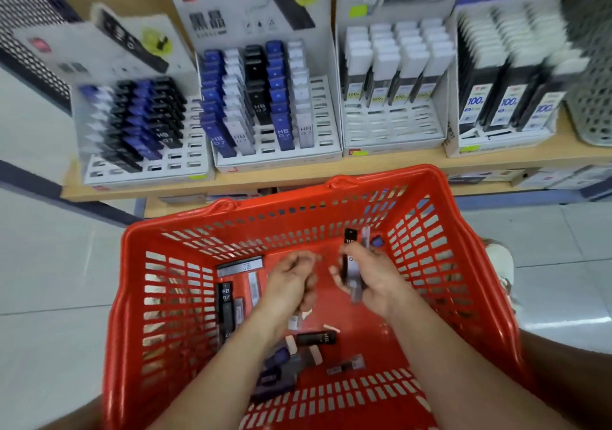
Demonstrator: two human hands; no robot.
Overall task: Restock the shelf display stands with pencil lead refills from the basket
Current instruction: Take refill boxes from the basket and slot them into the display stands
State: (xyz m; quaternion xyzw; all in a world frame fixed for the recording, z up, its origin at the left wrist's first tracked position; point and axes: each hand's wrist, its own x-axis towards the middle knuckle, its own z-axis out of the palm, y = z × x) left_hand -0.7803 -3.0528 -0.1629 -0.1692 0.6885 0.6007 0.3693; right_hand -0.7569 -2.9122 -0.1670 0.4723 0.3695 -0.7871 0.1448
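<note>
Both my hands are inside the red basket [463,231]. My right hand [374,277] grips a bunch of pencil lead refill cases [350,260], black and grey, standing up out of its fist. My left hand [293,280] is curled just left of it; blur hides whether it holds anything. Several loose refill cases [227,300] lie on the basket floor, black, grey and blue. On the wooden shelf [298,174] beyond the basket stand white display stands [265,98] partly filled with blue, black and grey refills, with vacant slots toward their fronts and right sides.
A left stand [139,121] sits tilted at the shelf's corner. Two stands with white and black boxes [394,75] fill the right. A grey perforated bin [592,75] stands at the far right, a black mesh panel [29,32] at the far left. White floor tiles surround the basket.
</note>
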